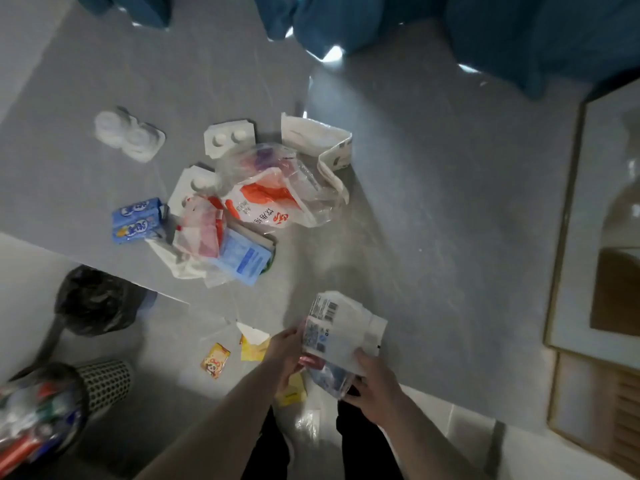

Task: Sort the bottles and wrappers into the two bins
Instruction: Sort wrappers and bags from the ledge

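Left hand (285, 351) and right hand (375, 386) each grip a white wrapper (341, 327) between them, above the floor (433, 202). Wrapper pile (249, 209) lies beyond; bins (100, 386) at left.

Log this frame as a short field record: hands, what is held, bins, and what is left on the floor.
left hand: grips the left edge of the white wrapper
right hand: grips the same wrapper from below, with crumpled plastic
held item: white wrapper with a barcode, raised above the floor
bins: perforated bin at lower left, holding colourful waste; black bag behind it
floor pile: orange-printed plastic bag, blue carton, white moulded trays
near the hands: small yellow wrappers
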`<state>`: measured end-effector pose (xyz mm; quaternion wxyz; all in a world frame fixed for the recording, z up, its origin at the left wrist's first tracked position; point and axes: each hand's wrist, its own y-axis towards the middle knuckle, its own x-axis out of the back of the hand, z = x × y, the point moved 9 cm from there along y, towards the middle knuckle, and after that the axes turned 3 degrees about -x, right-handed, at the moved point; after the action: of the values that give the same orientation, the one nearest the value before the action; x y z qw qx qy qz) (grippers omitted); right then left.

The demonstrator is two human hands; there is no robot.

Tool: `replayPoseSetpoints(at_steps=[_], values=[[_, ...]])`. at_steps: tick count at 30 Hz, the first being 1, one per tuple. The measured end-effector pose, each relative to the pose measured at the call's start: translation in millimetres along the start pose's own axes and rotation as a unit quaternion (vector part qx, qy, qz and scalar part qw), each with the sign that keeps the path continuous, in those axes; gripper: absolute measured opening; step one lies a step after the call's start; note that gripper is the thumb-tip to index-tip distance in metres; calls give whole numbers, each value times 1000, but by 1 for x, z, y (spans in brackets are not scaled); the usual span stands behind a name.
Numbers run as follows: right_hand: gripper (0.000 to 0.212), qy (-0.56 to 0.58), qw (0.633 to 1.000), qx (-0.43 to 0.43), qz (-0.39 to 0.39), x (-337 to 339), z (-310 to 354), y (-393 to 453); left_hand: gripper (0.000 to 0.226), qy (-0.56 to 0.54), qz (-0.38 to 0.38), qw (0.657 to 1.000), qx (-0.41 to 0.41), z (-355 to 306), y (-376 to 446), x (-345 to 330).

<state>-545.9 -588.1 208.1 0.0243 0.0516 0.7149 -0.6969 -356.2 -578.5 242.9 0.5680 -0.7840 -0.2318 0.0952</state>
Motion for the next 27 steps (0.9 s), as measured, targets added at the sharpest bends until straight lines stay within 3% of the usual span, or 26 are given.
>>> replayPoseSetpoints(at_steps=[7, 12, 17, 22, 27], values=[[32, -13, 999, 23, 19, -9, 4, 12, 37, -24, 49, 998, -11, -13, 10, 7], [36, -46, 996, 59, 47, -15, 15, -22, 47, -10, 63, 996, -63, -26, -9, 17], [32, -51, 990, 80, 109, -25, 37, -111, 43, -12, 65, 990, -124, -67, -86, 19], [29, -62, 984, 129, 102, -16, 68, -200, 36, 8, 58, 981, -187, -101, -179, 13], [38, -67, 969, 190, 142, -20, 82, -275, 29, 45, 29, 966, -255, -111, -268, 5]])
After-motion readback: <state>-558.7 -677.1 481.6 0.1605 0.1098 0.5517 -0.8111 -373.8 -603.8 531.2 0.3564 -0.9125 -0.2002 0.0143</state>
